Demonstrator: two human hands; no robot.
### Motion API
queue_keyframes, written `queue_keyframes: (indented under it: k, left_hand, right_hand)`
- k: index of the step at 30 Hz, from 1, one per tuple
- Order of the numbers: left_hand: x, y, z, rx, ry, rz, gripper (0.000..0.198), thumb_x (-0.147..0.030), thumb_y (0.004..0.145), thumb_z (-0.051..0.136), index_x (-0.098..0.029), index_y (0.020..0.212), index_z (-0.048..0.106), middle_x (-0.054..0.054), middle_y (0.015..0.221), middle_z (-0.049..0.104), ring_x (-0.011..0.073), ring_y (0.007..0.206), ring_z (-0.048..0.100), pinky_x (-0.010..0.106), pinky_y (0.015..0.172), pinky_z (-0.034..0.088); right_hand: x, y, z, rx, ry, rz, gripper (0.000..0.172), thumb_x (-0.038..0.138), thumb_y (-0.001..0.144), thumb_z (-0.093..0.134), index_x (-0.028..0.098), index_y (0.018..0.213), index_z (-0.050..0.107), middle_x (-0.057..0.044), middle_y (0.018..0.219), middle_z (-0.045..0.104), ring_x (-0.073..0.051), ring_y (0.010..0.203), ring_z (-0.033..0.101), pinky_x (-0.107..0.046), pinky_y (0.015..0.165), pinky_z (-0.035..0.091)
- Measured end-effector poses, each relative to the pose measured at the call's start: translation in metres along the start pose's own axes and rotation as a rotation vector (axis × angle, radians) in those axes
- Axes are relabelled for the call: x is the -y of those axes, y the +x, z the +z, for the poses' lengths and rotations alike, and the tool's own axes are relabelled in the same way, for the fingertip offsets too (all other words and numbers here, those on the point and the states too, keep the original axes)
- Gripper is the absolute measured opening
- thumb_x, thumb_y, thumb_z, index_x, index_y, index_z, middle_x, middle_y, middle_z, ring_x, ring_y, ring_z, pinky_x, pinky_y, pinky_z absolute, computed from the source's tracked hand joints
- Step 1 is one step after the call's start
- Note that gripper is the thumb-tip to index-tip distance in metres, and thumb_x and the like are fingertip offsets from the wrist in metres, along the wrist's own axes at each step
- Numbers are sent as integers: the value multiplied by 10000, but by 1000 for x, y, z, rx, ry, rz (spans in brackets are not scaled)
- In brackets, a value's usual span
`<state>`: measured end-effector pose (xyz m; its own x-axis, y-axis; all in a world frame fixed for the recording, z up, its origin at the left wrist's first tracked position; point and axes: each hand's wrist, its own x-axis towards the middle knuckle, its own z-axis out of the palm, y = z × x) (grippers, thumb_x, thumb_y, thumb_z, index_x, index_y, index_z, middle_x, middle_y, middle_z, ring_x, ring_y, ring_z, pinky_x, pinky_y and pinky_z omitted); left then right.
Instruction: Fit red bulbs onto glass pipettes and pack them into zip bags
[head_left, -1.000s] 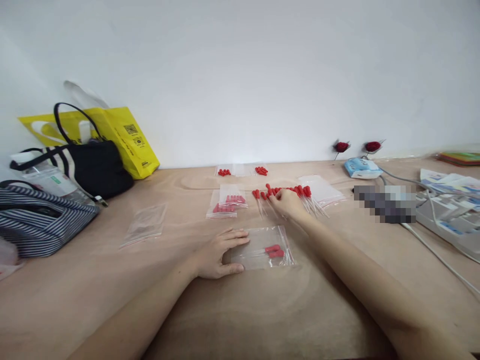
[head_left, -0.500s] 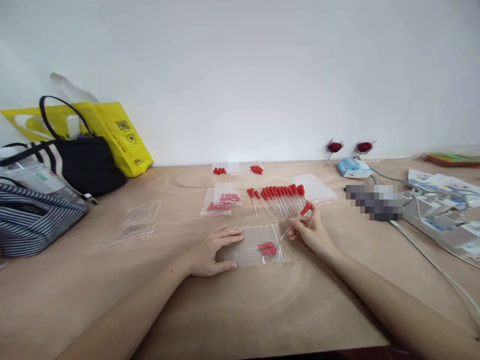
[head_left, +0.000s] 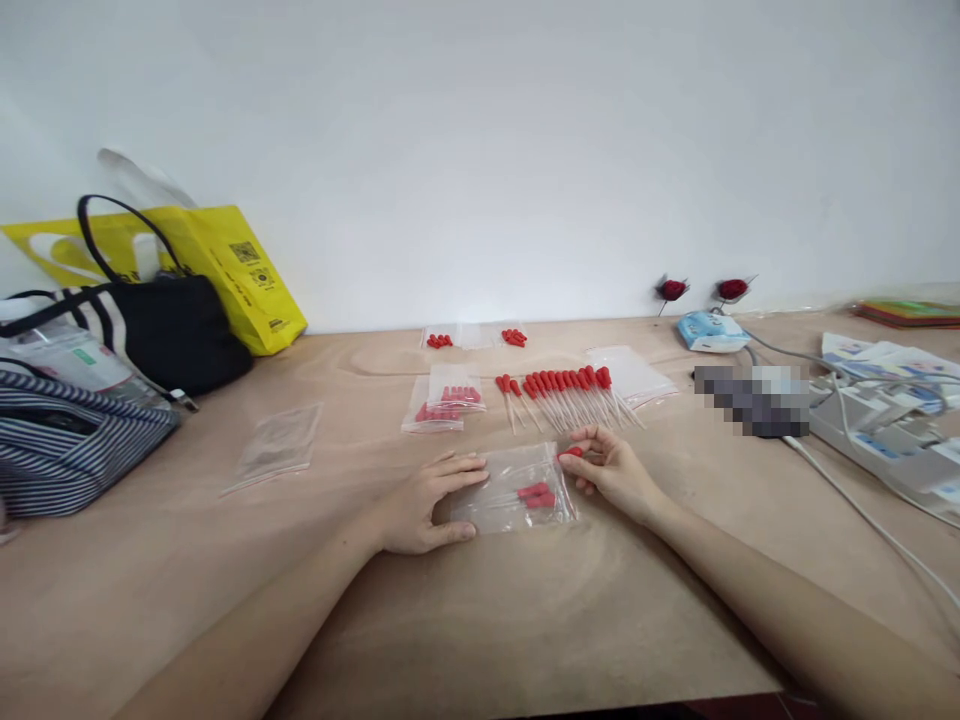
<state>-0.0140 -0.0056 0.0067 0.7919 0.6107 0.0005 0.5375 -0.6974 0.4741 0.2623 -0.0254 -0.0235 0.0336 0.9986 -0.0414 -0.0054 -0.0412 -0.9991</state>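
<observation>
A clear zip bag [head_left: 499, 510] lies flat on the table with red-bulbed droppers [head_left: 537, 496] inside it. My left hand [head_left: 427, 503] rests on the bag's left end, fingers spread. At the bag's right, open end, my right hand [head_left: 611, 472] pinches another dropper [head_left: 570, 453] by its red bulb; its thin clear tube points left and is hard to make out against the plastic. Beyond the hands lies a row of loose droppers [head_left: 566, 385], bulbs away from me. Left of that row are small bags [head_left: 433, 410] with red bulbs.
An unfilled zip bag [head_left: 277, 440] lies to the left, and more bags [head_left: 630, 372] lie behind the dropper row. Two bags of red bulbs [head_left: 480, 338] sit by the wall. Handbags [head_left: 180, 330] stand left; a power strip [head_left: 877, 440] with cables and a blue packet [head_left: 711, 332] are right.
My right hand has moved left and turned, bringing its dropper from an upright slant to nearly level at the bag's mouth. My left hand has stayed in place.
</observation>
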Motion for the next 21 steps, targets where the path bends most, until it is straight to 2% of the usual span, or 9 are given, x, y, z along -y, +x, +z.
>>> queue_keyframes:
  k: [3, 6, 10, 13, 15, 18, 20, 21]
  left_hand:
    - [0, 0, 0, -4, -3, 7, 600, -461, 760, 553, -267, 1296, 364, 38, 1386, 334, 240, 1278, 281, 450, 1063, 211]
    - [0, 0, 0, -9, -5, 23, 605, -459, 760, 553, -268, 1300, 355, 36, 1382, 341, 237, 1274, 288, 448, 1066, 205]
    - [0, 1, 0, -8, 2, 18, 602, -459, 762, 549, -266, 1299, 355, 35, 1382, 341, 234, 1278, 283, 443, 1068, 203]
    - [-1, 1, 0, -10, 3, 17, 596, -458, 760, 552, -265, 1292, 366, 37, 1379, 346, 239, 1277, 283, 446, 1067, 201]
    - [-2, 2, 0, -11, 10, 27, 583, -451, 765, 547, -259, 1287, 375, 42, 1378, 348, 235, 1275, 288, 442, 1066, 204]
    - [-2, 2, 0, -17, 17, 44, 571, -438, 768, 546, -253, 1282, 382, 45, 1375, 353, 227, 1274, 292, 431, 1065, 212]
    - [-2, 2, 0, -19, 16, 50, 573, -438, 764, 552, -259, 1282, 384, 39, 1373, 357, 228, 1273, 292, 430, 1064, 214]
    - [-2, 2, 0, -19, 18, 51, 575, -439, 762, 555, -264, 1282, 383, 35, 1374, 356, 230, 1274, 289, 431, 1063, 215]
  right_hand:
    - [-2, -2, 2, 64, -47, -2, 423, 464, 529, 722, 195, 720, 457, 62, 558, 539, -36, 347, 381, -172, 307, 286]
    - [-5, -1, 4, 119, -96, -28, 375, 461, 521, 730, 180, 622, 504, 36, 510, 555, -55, 382, 407, -188, 344, 322]
    - [-7, 0, 5, 240, -85, -28, 344, 489, 612, 660, 165, 721, 624, -20, 658, 639, -127, 571, 564, -274, 567, 472]
    - [-5, -2, 5, 357, -103, -39, 350, 497, 707, 560, 174, 798, 661, -32, 727, 648, -157, 670, 596, -318, 675, 480]
    - [-1, -2, 2, 393, -181, -95, 319, 468, 724, 548, 190, 818, 672, -35, 793, 643, -148, 680, 585, -283, 632, 473]
    - [4, 1, -8, 456, -295, -98, 292, 420, 732, 540, 193, 868, 665, -21, 767, 624, -92, 531, 513, -215, 476, 407]
    - [8, 9, -16, 432, -357, -47, 281, 395, 734, 532, 175, 862, 652, -3, 672, 605, -70, 446, 449, -203, 427, 362]
    - [11, 15, -18, 379, -406, -46, 260, 378, 730, 536, 166, 832, 645, 0, 645, 598, -73, 445, 448, -205, 431, 359]
